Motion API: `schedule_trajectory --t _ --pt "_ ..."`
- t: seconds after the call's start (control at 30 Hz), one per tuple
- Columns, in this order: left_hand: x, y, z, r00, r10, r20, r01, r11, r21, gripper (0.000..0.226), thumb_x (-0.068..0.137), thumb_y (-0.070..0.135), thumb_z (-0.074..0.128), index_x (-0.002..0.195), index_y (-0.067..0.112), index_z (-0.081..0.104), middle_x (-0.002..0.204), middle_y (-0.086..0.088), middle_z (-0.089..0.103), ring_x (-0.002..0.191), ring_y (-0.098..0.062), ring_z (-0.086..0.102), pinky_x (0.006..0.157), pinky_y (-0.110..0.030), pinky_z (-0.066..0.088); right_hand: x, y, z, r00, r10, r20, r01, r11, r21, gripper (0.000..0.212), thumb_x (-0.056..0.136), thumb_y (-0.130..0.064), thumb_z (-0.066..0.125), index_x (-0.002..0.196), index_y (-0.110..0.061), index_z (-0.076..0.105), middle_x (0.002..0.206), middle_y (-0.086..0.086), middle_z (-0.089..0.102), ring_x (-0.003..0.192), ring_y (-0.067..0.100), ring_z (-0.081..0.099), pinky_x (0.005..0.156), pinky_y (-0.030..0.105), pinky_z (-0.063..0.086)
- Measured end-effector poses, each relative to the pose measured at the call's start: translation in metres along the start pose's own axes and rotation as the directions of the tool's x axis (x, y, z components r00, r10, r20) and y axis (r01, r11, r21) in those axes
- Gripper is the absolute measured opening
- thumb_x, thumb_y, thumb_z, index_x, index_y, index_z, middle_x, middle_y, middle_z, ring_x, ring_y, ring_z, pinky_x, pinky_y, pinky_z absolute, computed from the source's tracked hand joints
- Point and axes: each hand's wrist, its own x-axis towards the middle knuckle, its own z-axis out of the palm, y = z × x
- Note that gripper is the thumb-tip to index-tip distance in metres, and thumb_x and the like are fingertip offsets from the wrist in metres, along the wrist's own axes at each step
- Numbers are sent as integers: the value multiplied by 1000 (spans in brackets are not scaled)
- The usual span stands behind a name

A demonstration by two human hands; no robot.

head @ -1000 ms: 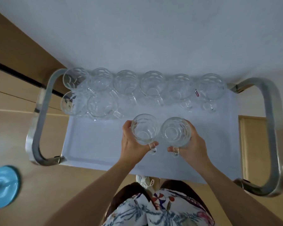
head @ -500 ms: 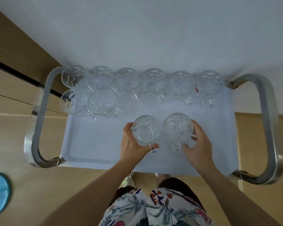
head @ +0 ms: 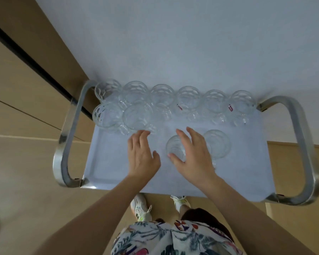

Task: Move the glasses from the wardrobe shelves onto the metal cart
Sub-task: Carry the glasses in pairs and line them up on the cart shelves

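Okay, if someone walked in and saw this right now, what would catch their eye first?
Probably the cluster of clear glass mugs crowded along the far edge of the metal cart, six in the back row and two more in front at its left end. Next, two mugs standing apart near the middle, with the right hand open over the nearer mug and the left hand open beside it, holding nothing.

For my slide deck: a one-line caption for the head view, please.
Both open hands, left and right, hover over two glasses standing on the cart.
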Motion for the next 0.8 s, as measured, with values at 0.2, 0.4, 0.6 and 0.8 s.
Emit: schedule_trajectory --t 0.2,0.4,0.6,0.8 --pt "78 -7 -33 990 78 118 -112 941 318 90 73 51 82 143 13 40 149 -16 41 136 -39 35 113 -51 33 26 -14 5 939 185 290 -55 913 -404 114 77 -61 75 159 -23 6 158 21 18 143 39 26 111 47 33" --pt "116 -16 -39 934 -19 357 -151 883 443 95 73 47 82 148 13 35 152 -10 38 142 -33 33 124 -45 18 47 -16 1 947 189 261 -116 956 -269 107 69 -38 84 153 -15 23 141 12 39 127 32 40 99 38 43" --pt "114 -24 -45 927 40 373 -170 931 322 89 72 19 80 149 14 37 152 -9 38 139 -31 38 117 -40 29 74 -27 5 966 120 228 -66 970 -233 106 68 -34 87 153 -13 27 146 11 37 133 32 38 104 37 41" --pt "111 -31 -44 929 58 365 -166 948 271 89 74 21 82 149 15 35 155 -8 34 140 -30 38 111 -38 37 95 -35 13 976 71 206 -27 977 -210 107 70 -29 87 155 -12 25 150 11 32 135 33 36 109 37 37"
